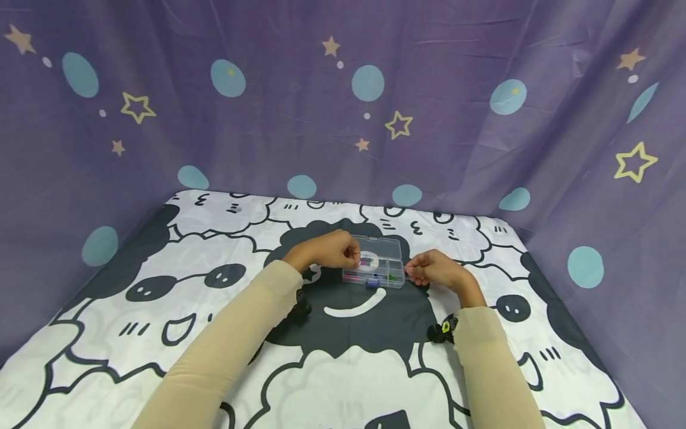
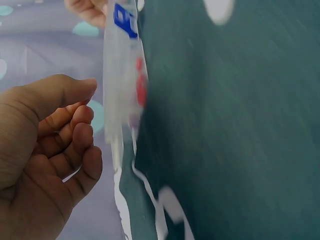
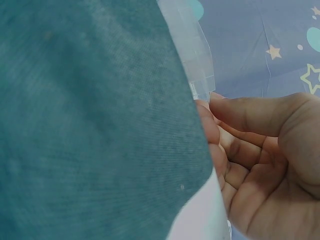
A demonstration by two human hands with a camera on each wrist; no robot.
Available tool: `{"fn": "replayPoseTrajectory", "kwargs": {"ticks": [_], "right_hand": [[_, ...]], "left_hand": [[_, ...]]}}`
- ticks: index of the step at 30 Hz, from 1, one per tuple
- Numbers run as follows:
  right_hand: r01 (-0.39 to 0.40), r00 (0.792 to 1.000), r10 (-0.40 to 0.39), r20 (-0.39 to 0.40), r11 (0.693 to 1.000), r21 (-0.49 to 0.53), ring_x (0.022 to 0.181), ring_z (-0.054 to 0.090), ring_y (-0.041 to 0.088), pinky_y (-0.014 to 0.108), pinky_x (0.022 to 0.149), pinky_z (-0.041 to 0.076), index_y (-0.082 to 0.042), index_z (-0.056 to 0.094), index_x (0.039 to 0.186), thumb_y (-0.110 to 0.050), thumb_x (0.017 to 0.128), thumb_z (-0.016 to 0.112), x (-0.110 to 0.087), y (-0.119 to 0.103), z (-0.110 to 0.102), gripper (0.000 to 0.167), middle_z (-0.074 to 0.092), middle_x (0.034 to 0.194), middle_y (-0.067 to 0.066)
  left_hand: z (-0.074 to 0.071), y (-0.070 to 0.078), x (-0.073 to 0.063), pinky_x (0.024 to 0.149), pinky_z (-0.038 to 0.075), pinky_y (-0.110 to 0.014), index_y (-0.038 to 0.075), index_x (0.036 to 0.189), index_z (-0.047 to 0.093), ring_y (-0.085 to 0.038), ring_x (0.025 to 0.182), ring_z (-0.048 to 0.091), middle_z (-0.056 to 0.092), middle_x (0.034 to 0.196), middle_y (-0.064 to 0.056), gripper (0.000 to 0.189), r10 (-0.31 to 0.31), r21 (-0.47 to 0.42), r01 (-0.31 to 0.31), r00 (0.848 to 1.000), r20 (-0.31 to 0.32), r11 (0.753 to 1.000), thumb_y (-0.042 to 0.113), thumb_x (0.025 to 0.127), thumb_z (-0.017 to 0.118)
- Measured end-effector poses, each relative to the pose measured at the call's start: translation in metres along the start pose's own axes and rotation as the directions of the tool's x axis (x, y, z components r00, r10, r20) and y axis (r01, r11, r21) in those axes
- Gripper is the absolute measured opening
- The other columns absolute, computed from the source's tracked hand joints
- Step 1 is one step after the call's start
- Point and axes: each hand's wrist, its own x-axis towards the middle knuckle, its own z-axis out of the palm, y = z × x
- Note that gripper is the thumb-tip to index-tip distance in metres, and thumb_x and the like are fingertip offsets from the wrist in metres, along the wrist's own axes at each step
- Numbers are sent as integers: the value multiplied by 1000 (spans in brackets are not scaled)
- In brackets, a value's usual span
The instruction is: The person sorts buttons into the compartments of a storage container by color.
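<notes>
A clear plastic compartment box (image 1: pixel 398 268) lies on the cloth with its lid (image 1: pixel 388 246) raised at the back. Red and pink small pieces (image 2: pixel 141 90) show through its left part, a green piece (image 1: pixel 393 277) at the right, and a blue patch (image 2: pixel 125 20) on the front. My left hand (image 1: pixel 333 250) hovers over the box's left side, thumb and fingers bent towards each other; whether something tiny sits between the tips is unclear. At the right end, my right hand (image 1: pixel 434 268) pinches the box's edge between thumb (image 3: pixel 240 112) and fingers.
A black-and-white cartoon-print cloth (image 1: pixel 343 381) covers the table. Behind it and along both sides hangs a purple curtain (image 1: pixel 300 119) with stars and blue ovals. Dark bands with small devices (image 1: pixel 443 329) sit at the wrists.
</notes>
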Motion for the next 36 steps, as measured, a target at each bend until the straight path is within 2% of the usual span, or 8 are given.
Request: {"fn": "replayPoseTrajectory", "kwargs": {"ticks": [5, 10, 16, 23, 36], "right_hand": [[-6, 1000, 6, -3, 1000, 2, 73, 61, 17, 31, 66, 52, 7, 71, 109, -8, 101, 63, 0, -2, 1, 19, 69, 83, 7], [-10, 1000, 10, -1, 1000, 6, 73, 62, 17, 30, 66, 52, 7, 71, 109, -8, 101, 63, 0, -1, 1, 19, 69, 83, 6], [-11, 1000, 11, 1, 1000, 6, 73, 62, 17, 31, 66, 52, 7, 71, 109, -8, 101, 62, 1, -1, 1, 19, 69, 83, 6], [-13, 1000, 13, 5, 1000, 8, 73, 62, 17, 31, 67, 53, 7, 71, 109, -8, 101, 63, 1, 0, 0, 19, 69, 84, 7], [-4, 1000, 4, 4, 1000, 7, 73, 61, 17, 30, 66, 52, 7, 70, 109, -8, 101, 63, 1, -1, 0, 19, 69, 83, 6]], "left_hand": [[-5, -13, -16, 60, 43, -27, 14, 84, 73, -10, 59, 49, 63, 72, 3, 12, -21, 23, 21, 1000, -23, 1000, 10, 95, 70], [-9, -24, -31, 58, 43, -27, 14, 82, 73, -9, 57, 49, 62, 69, 4, 13, -51, 22, 52, 998, -28, 998, 11, 95, 71], [-14, -37, -52, 60, 46, -27, 10, 84, 75, -9, 61, 54, 66, 72, 5, 10, -70, 13, 71, 997, -33, 997, 7, 92, 71], [-20, -53, -73, 63, 48, -27, 13, 81, 74, -8, 63, 56, 66, 73, 7, 11, -99, 49, 100, 995, -33, 994, 7, 91, 72], [-29, -62, -103, 61, 47, -26, 13, 81, 75, -7, 63, 55, 66, 71, 7, 10, -169, 36, 168, 985, 20, 985, 6, 88, 75]]}}
